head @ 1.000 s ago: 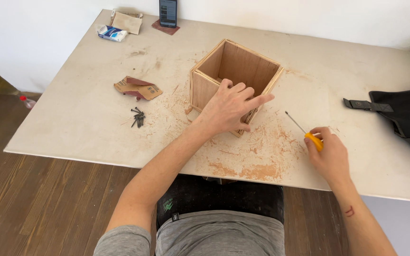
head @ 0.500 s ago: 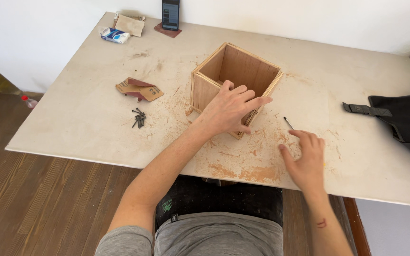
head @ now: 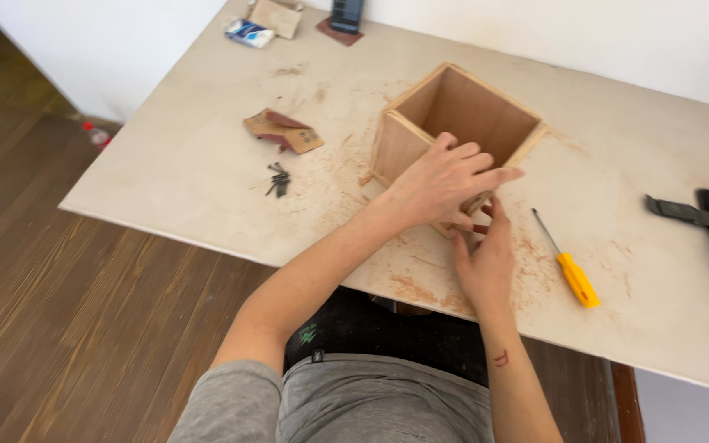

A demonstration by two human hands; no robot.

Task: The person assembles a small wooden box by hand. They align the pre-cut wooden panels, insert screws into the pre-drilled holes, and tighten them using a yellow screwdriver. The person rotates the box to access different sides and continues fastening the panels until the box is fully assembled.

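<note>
An open wooden box (head: pixel 463 107) stands on the dusty table (head: pixel 190 172). My left hand (head: pixel 446 182) lies over the box's near corner, fingers spread on its rim. Just below it, my right hand (head: pixel 486 258) touches the box's lower near edge with its fingertips, holding nothing. A screwdriver with a yellow handle (head: pixel 572 275) lies on the table to the right of my right hand. A small pile of dark screws (head: pixel 278 180) sits to the left of the box.
Folded sandpaper (head: pixel 283 131) lies left of the box. At the far edge are a phone on a stand (head: pixel 345 14), a small blue packet (head: pixel 249 33) and a tan pad (head: pixel 275 16). A black bag with a strap (head: pixel 703 217) is at the right. Sawdust covers the table near me.
My right hand has put the screwdriver down on the table and moved left to the box's lower edge. My left hand stays on the box.
</note>
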